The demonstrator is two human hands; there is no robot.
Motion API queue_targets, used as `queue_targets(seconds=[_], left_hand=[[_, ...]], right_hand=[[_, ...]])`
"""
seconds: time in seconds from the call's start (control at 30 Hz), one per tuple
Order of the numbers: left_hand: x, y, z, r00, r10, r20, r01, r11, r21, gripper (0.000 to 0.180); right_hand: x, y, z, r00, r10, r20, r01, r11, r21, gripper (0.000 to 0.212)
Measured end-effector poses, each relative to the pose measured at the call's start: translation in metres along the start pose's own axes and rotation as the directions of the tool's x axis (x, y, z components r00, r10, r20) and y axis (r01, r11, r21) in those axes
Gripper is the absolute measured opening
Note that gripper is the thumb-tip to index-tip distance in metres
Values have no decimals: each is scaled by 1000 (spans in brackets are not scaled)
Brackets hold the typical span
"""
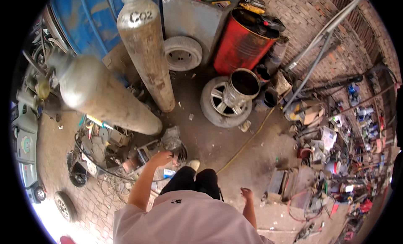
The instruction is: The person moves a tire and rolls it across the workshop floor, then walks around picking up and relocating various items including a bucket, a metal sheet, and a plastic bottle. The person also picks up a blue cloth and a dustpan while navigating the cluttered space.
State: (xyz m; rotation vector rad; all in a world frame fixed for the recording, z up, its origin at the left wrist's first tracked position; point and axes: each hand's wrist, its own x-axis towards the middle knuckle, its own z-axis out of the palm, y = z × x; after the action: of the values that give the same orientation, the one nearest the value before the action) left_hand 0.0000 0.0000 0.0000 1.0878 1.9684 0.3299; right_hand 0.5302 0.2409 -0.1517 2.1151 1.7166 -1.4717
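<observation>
My left hand (161, 158) reaches out over a heap of metal scrap on the ground, nearest to a dark ribbed metal part (180, 155). Its fingers look stretched out, with nothing seen in them; whether they touch the part I cannot tell. A greyish crumpled lump (171, 137) lies just beyond that hand. My right hand (247, 194) hangs at my side, fingers loosely bent and apart, holding nothing. Ahead on the left, a tall worn gas cylinder (149, 51) stands upright. Beside it, a second cylinder (111, 99) appears tilted, its top blurred.
A wheel (208, 111) lies flat with a metal bucket (241, 88) on it. Behind stands a red drum (243, 44); another tyre (182, 53) leans on a grey panel. A yellowish hose (247, 141) crosses the floor. Clutter and a wooden box (287, 183) line the right.
</observation>
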Motion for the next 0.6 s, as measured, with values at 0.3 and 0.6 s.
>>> queue_targets(seconds=[0.3,0.6], left_hand=[[195,36,-99,989,-126,-76,137,977,166,37],[280,78,-175,970,-104,-219,151,967,208,40]], right_hand=[[179,-264,-44,977,-175,124,165,983,82,13],[307,-553,-4,550,-797,250,822,464,-329,29]])
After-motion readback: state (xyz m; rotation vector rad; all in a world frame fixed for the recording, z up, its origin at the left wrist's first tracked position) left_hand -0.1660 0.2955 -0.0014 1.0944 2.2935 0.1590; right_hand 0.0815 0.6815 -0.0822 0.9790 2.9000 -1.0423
